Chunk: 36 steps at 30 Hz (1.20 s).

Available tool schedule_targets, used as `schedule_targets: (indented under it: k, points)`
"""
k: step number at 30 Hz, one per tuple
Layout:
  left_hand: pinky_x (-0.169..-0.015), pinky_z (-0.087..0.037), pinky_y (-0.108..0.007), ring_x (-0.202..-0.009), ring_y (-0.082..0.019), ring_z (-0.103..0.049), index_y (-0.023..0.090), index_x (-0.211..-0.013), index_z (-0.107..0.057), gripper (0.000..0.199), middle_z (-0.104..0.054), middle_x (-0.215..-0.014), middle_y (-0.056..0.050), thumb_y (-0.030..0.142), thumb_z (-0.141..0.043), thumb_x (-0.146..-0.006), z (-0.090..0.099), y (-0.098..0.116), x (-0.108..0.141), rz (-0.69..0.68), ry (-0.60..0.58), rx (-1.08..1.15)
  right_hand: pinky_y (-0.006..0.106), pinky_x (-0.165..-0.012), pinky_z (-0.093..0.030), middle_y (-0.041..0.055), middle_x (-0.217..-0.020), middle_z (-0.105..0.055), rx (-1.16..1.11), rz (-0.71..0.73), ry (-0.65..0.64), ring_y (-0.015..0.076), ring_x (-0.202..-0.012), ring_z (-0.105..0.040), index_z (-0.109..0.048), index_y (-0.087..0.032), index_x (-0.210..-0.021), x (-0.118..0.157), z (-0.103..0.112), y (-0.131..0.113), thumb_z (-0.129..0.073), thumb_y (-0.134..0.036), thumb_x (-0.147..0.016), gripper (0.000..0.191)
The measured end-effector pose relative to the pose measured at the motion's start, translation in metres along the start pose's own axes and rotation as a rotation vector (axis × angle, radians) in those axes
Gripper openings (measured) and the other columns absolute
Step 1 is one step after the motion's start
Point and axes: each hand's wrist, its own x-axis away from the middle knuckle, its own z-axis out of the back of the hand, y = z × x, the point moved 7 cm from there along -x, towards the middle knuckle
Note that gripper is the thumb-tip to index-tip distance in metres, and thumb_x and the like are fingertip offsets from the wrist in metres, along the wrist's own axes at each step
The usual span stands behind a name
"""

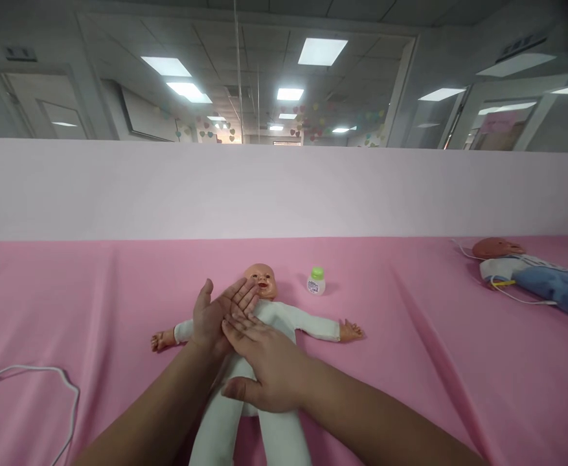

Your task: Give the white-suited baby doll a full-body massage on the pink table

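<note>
A baby doll (280, 315) with a white cloth body lies on its back, arms spread, its head toward the far side. Above its chest my left hand (215, 317) is turned palm up with the fingers stretched out. My right hand (269, 362) is palm down, its fingertips resting across the left palm and its thumb apart. Neither hand holds an object. Part of the doll's torso and one arm are hidden behind my hands. Beyond the doll's shoulder stands a small clear bottle (315, 285) with a green cap.
Pink cloth (410, 388) covers the table. Another doll (546, 272) in blue and white lies at the far right with a thin white tube or cord on it. A white cable (65, 375) curls at the left. A low white partition (284, 194) borders the back.
</note>
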Motion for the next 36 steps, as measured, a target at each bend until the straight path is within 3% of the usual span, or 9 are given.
schedule_targets:
  k: [3, 6, 10, 15, 19, 24, 29, 33, 36]
  points:
    - [-0.120, -0.040, -0.051, -0.142, -0.035, -0.054, 0.008, -0.156, -0.045, 0.080, -0.062, -0.146, -0.024, 0.065, -0.042, -0.100, -0.013, -0.016, 0.006, 0.071, -0.091, 0.041, 0.051, -0.133, -0.017, 0.0193, -0.173, -0.015, 0.024, 0.005, 0.017, 0.0315, -0.163, -0.014, -0.017, -0.009, -0.167, -0.002, 0.003, 0.004, -0.055, -0.064, -0.099, 0.096]
    - [-0.122, -0.037, -0.053, -0.144, -0.037, -0.052, 0.009, -0.153, -0.050, 0.079, -0.062, -0.146, -0.023, 0.066, -0.044, -0.098, -0.022, -0.027, 0.013, 0.133, -0.099, 0.071, 0.055, -0.133, -0.012, 0.0187, -0.173, -0.015, 0.077, -0.038, 0.044, 0.0330, -0.163, -0.012, -0.017, -0.010, -0.167, -0.003, 0.011, 0.019, -0.057, -0.065, -0.098, 0.097]
    - [-0.122, -0.039, -0.052, -0.144, -0.037, -0.051, 0.007, -0.149, -0.053, 0.082, -0.064, -0.144, -0.023, 0.069, -0.047, -0.096, -0.024, -0.016, 0.015, 0.097, -0.089, 0.039, 0.055, -0.133, -0.011, 0.0167, -0.173, -0.019, 0.124, -0.086, -0.008, 0.0330, -0.163, -0.014, -0.026, -0.010, -0.166, 0.003, 0.018, 0.035, -0.052, -0.064, -0.101, 0.088]
    - [-0.121, -0.041, -0.046, -0.147, -0.034, -0.047, 0.004, -0.151, -0.050, 0.085, -0.061, -0.147, -0.023, 0.070, -0.046, -0.097, -0.010, 0.006, 0.009, 0.001, -0.052, 0.002, 0.052, -0.133, -0.013, 0.0160, -0.172, -0.021, 0.098, 0.018, -0.050, 0.0294, -0.163, -0.014, -0.024, -0.012, -0.166, 0.009, 0.014, 0.019, -0.051, -0.059, -0.103, 0.084]
    - [-0.122, -0.039, -0.049, -0.146, -0.035, -0.049, 0.007, -0.154, -0.047, 0.082, -0.059, -0.150, -0.022, 0.068, -0.041, -0.099, -0.005, 0.008, 0.005, -0.014, -0.069, 0.030, 0.049, -0.133, -0.016, 0.0174, -0.172, -0.020, 0.083, 0.072, -0.036, 0.0280, -0.162, -0.016, -0.025, -0.010, -0.166, 0.011, 0.011, 0.000, -0.051, -0.058, -0.104, 0.083]
    - [-0.123, -0.036, -0.054, -0.148, -0.036, -0.046, 0.011, -0.159, -0.043, 0.085, -0.059, -0.150, -0.022, 0.070, -0.042, -0.098, -0.014, -0.011, 0.010, 0.067, -0.137, 0.036, 0.047, -0.133, -0.015, 0.0168, -0.173, -0.021, 0.087, 0.109, -0.005, 0.0262, -0.163, -0.015, -0.021, -0.010, -0.167, 0.010, 0.011, -0.008, -0.050, -0.058, -0.104, 0.084]
    - [-0.125, -0.033, -0.052, -0.149, -0.036, -0.045, 0.008, -0.159, -0.042, 0.084, -0.059, -0.150, -0.022, 0.066, -0.045, -0.098, -0.019, -0.030, 0.018, 0.153, -0.097, 0.068, 0.049, -0.134, -0.011, 0.0172, -0.174, -0.013, 0.124, 0.022, 0.015, 0.0289, -0.164, -0.009, -0.017, -0.009, -0.167, 0.004, 0.006, 0.019, -0.053, -0.065, -0.101, 0.094]
    - [-0.124, -0.034, -0.054, -0.148, -0.036, -0.047, 0.009, -0.157, -0.045, 0.082, -0.060, -0.149, -0.022, 0.066, -0.048, -0.097, -0.015, -0.018, 0.016, 0.112, -0.099, 0.058, 0.053, -0.134, -0.012, 0.0155, -0.175, -0.011, 0.134, -0.040, 0.009, 0.0296, -0.164, -0.007, -0.018, -0.011, -0.167, 0.004, 0.005, 0.034, -0.051, -0.065, -0.101, 0.092]
    - [-0.122, -0.038, -0.052, -0.146, -0.036, -0.050, 0.008, -0.156, -0.046, 0.081, -0.061, -0.148, -0.022, 0.065, -0.047, -0.098, -0.007, -0.003, 0.011, 0.047, -0.072, 0.047, 0.052, -0.134, -0.012, 0.0154, -0.174, -0.013, 0.108, -0.028, -0.022, 0.0296, -0.163, -0.009, -0.018, -0.011, -0.167, 0.006, 0.004, 0.029, -0.050, -0.064, -0.102, 0.090]
